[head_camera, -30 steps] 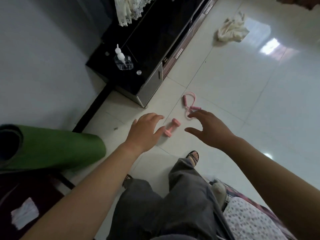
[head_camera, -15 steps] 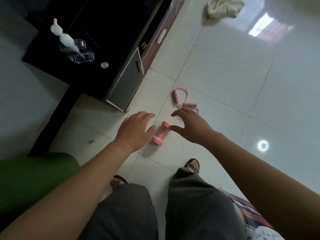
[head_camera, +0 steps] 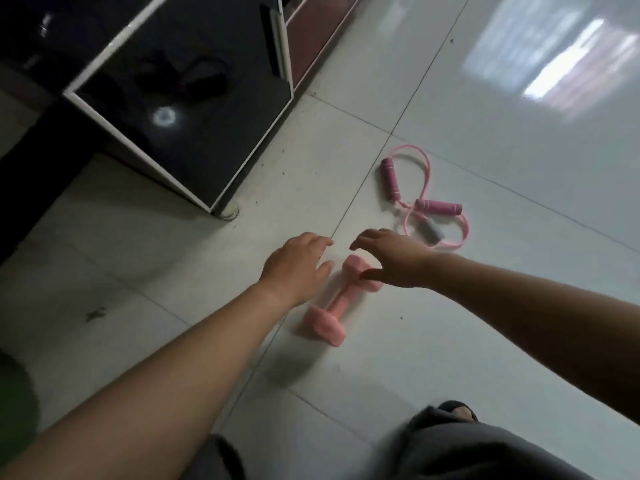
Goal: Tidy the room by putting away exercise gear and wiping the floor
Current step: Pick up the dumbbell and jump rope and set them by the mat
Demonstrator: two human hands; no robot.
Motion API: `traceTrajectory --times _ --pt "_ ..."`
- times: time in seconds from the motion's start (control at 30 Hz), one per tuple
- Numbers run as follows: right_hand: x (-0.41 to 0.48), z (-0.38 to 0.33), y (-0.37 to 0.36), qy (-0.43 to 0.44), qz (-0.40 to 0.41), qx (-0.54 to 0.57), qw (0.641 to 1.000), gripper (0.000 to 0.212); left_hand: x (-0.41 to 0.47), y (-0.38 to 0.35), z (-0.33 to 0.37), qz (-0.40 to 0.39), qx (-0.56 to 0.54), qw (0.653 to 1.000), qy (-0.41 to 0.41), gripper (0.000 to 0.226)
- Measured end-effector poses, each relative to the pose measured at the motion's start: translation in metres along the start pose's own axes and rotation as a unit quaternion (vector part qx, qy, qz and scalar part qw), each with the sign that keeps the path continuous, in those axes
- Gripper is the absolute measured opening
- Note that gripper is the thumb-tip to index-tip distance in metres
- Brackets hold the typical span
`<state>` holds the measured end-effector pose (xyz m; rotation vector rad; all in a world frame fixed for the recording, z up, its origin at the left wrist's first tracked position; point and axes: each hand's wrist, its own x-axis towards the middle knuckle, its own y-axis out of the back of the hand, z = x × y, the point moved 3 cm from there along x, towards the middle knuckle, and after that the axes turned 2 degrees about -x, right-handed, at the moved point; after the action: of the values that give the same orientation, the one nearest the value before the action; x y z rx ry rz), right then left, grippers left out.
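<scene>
**Reaching for the dumbbell, neither hand closed**

The step in hand appears to be the first pick-up of the exercise gear; wiping is not begun, and dark specks lie on the glossy white tiled floor [head_camera: 485, 109] near the foot of the black glass-fronted cabinet [head_camera: 194, 109]. The left hand [head_camera: 298, 268] hovers just left of the gear, fingers spread and loosely bent, holding nothing. The small pink foam-coated dumbbell [head_camera: 337, 306] lies flat on the floor, slanted along a tile seam, near head toward the person, far head partly hidden. The right hand [head_camera: 394, 261] arches over that far head, thumb and fingers parted, also holding nothing; whether it touches cannot be told. The next move probably calls for lowering one hand and closing it round the narrow bar between the heads. Just right, a pink skipping rope with padded handles [head_camera: 426, 202] lies looped on the floor, untouched.
</scene>
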<state>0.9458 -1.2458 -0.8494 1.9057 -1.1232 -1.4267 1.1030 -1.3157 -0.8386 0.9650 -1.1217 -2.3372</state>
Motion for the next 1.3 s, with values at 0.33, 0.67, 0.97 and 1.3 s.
traceTrajectory --times 0.33,0.67,0.97,1.3 --pt "0.044 0.022 -0.051 0.079 0.007 0.005 0.997 0.059 -0.013 -0.101 -0.043 0.077 -0.166 0.976 0.121 0.04" --pt "0.033 0.037 -0.073 0.151 -0.039 -0.126 0.98 0.085 -0.025 -0.142 -0.036 0.01 -0.184 0.973 0.137 0.041" --pt "0.033 0.037 -0.075 0.116 0.004 -0.004 0.993 0.074 -0.026 -0.124 -0.042 0.045 -0.174 0.982 0.056 0.042" --pt "0.03 0.054 -0.072 -0.034 0.078 0.097 0.992 0.076 0.008 -0.1 -0.042 0.109 -0.124 0.986 0.007 0.047"
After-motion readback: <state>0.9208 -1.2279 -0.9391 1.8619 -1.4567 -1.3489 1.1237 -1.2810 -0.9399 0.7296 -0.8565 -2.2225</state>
